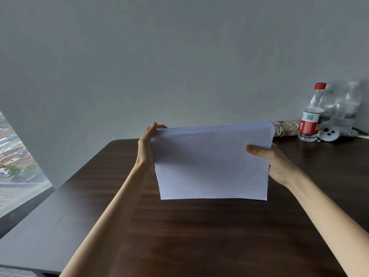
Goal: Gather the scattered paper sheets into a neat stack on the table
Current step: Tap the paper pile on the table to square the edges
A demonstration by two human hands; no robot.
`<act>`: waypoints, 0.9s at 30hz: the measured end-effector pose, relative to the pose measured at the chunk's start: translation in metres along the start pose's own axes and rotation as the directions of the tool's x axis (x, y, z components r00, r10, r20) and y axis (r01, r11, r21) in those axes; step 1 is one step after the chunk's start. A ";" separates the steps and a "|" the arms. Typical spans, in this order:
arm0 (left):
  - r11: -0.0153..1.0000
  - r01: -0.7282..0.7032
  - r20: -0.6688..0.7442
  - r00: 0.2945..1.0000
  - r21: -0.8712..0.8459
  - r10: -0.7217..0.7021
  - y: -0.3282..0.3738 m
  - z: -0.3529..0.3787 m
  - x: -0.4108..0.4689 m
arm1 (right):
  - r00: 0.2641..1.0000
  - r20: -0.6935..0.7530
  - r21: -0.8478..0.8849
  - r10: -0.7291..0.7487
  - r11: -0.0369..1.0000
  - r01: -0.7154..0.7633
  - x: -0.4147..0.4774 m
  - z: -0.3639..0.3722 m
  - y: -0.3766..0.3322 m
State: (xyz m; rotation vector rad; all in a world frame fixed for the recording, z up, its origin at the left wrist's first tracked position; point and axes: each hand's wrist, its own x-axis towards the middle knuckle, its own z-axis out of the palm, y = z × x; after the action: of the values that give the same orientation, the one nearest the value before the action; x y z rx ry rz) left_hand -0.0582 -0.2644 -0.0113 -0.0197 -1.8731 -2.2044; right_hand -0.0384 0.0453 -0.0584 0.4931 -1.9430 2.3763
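The white paper sheaf (211, 162) stood edge-down on the dark wooden table (199, 236) — right hand (279, 166) gripping one side, left hand (146, 148) flat-fingered against the other. Squaring up, seemingly; next it wanted laying flat.

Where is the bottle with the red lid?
In the head view, the bottle stands far right on the table, beside other clear bottles near the wall.

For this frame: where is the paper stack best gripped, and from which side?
Likely by the two short side edges of the paper stack, one from each side. It is upright and wide, so both edges are free; the left hand lies flat on one, the right hand pinches the other.
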 end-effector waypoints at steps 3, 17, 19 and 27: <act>0.999 0.044 -0.030 0.999 -0.019 -0.045 0.000 0.000 0.004 | 1.000 0.010 -0.004 0.000 1.000 0.000 -0.001 0.000 0.000; 0.988 0.155 -0.070 0.985 -0.023 -0.156 0.005 0.002 0.001 | 0.999 -0.036 0.010 -0.002 1.000 0.003 0.002 -0.001 0.004; 0.986 0.168 -0.088 0.982 -0.017 -0.169 0.005 0.003 0.002 | 0.999 -0.042 0.012 -0.001 1.000 0.001 0.002 -0.002 0.005; 0.998 -0.051 0.404 0.914 0.025 0.036 -0.012 -0.035 0.005 | 0.995 -0.100 0.018 -0.002 1.000 0.003 0.004 -0.003 0.007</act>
State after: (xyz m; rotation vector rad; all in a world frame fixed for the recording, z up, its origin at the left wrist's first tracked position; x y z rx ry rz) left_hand -0.0604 -0.2982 -0.0278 -0.5471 -2.0878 -2.2672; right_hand -0.0449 0.0457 -0.0644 0.3691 -1.8794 2.3702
